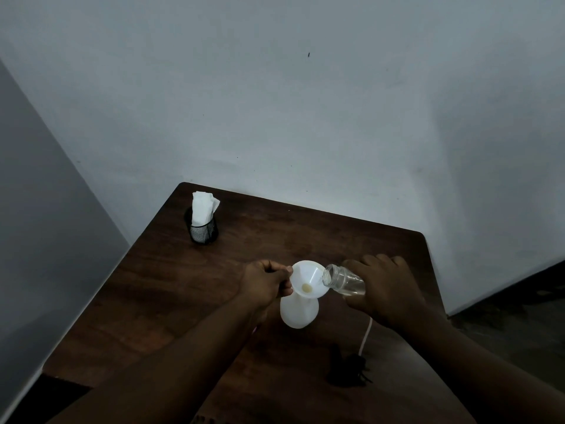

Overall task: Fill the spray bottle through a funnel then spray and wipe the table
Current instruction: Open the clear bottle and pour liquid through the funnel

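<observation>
So we've got the white spray bottle (299,313) standing upright near the middle of the dark wooden table (189,280), with its top off and a white funnel (307,280) sitting in the neck. Our left hand (266,283) is curled closed, pinching the funnel's rim on its left side to steady it. Our right hand (382,289) is wrapped around a small clear glass jar (342,281), tipped over almost sideways so its open mouth rests right at the funnel's right edge; there's clear liquid lying along the jar's lower side. Down by the near edge, a dark spray head (347,370) lies on the table with its thin pale tube (366,335) running up toward the bottle. Off in the far left corner there's a black mesh cup (203,229) with white tissues (203,208) sticking out of it, well apart from everything else. Behind it all is a plain pale wall (305,102).
</observation>
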The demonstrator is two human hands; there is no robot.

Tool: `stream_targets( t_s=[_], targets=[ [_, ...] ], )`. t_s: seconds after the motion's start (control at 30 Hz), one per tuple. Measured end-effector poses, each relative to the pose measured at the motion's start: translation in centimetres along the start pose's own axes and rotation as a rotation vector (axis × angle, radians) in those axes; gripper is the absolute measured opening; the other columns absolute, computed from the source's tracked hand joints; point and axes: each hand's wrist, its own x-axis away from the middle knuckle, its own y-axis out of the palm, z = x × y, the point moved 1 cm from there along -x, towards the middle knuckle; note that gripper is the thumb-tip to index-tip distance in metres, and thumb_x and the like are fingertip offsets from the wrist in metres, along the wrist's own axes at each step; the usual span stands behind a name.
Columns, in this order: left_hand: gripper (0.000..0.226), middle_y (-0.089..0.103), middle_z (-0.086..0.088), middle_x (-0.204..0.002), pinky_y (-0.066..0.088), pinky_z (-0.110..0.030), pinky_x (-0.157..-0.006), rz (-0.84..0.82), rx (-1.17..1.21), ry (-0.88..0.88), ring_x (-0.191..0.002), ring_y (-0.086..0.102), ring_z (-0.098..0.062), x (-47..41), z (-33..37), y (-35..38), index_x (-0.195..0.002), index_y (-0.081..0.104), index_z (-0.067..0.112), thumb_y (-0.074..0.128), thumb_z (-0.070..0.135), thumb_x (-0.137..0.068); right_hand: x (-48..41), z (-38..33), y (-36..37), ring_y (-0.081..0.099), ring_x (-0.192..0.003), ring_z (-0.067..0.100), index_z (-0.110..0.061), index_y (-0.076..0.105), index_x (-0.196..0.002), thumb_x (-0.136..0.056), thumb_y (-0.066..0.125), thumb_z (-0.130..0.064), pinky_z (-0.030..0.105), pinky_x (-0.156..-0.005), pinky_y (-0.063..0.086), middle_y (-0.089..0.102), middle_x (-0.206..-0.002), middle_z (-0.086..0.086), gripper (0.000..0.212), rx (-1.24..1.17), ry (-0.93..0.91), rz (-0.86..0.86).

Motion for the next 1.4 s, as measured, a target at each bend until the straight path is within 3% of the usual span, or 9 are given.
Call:
stream_targets(
  t_s=[0.47,0.7,1.0,1.1,1.27,1.4],
  targets=[
    [0.009,0.072,-0.021,-0.083,0.060,-0.031,-0.060,-0.004,0.004,0.002,-0.063,0.066,-0.022,0.1,0.1,0.0,-0.092,0.069,-0.002,0.072,0.005,-0.087,0.1,0.1,0.1,0.060,-0.090,0.018,-0.037,0.061,-0.117,-0.059,0.074,-0.063,0.038,-0.078,0.043,0.066,-0.102,-0.009,0.064,-0.003,-0.012,0.015],
    [0.007,0.071,-0.016,-0.074,0.060,-0.034,-0.062,0.001,0.018,0.005,-0.061,0.066,-0.021,-0.2,-0.2,0.1,-0.081,0.068,0.004,0.073,0.005,-0.086,0.1,0.0,-0.2,0.060,-0.091,0.018,-0.038,0.061,-0.117,-0.061,0.070,-0.063,0.038,-0.077,0.042,0.067,-0.103,-0.010,0.062,0.009,-0.008,0.013],
    [0.007,0.071,-0.018,-0.075,0.059,-0.033,-0.060,-0.008,0.023,0.023,-0.061,0.066,-0.022,0.1,-0.1,-0.1,-0.085,0.070,0.001,0.073,0.006,-0.086,0.0,0.3,0.0,0.060,-0.092,0.016,-0.040,0.059,-0.120,-0.062,0.065,-0.067,0.037,-0.079,0.041,0.066,-0.104,-0.012,0.064,-0.012,-0.006,0.007],
    [0.008,0.072,-0.018,-0.075,0.061,-0.036,-0.064,-0.009,0.021,0.018,-0.063,0.067,-0.023,0.2,0.0,-0.2,-0.084,0.070,0.000,0.075,0.007,-0.086,0.0,0.8,0.0,0.060,-0.098,0.010,-0.043,0.056,-0.123,-0.062,0.061,-0.073,0.037,-0.084,0.042,0.064,-0.108,-0.017,0.068,-0.161,0.054,-0.025],
    [0.015,0.072,-0.024,-0.080,0.060,-0.035,-0.063,-0.018,0.017,0.021,-0.064,0.067,-0.024,0.2,0.2,-0.5,-0.088,0.070,-0.005,0.074,0.009,-0.086,0.3,1.0,-0.3,0.061,-0.097,-0.006,-0.048,0.060,-0.116,-0.063,0.076,-0.067,0.034,-0.085,0.053,0.066,-0.106,-0.028,0.059,-0.695,0.162,-0.028],
    [0.033,0.069,-0.018,-0.069,0.057,-0.032,-0.058,-0.006,-0.005,0.039,-0.059,0.065,-0.023,0.5,0.6,-0.5,-0.089,0.069,-0.009,0.075,0.023,-0.087,0.5,0.8,-0.6,0.068,-0.087,-0.001,-0.041,0.066,-0.102,-0.061,0.086,-0.054,0.036,-0.081,0.057,0.072,-0.097,-0.017,0.048,-0.940,0.285,-0.044]
  ],
)
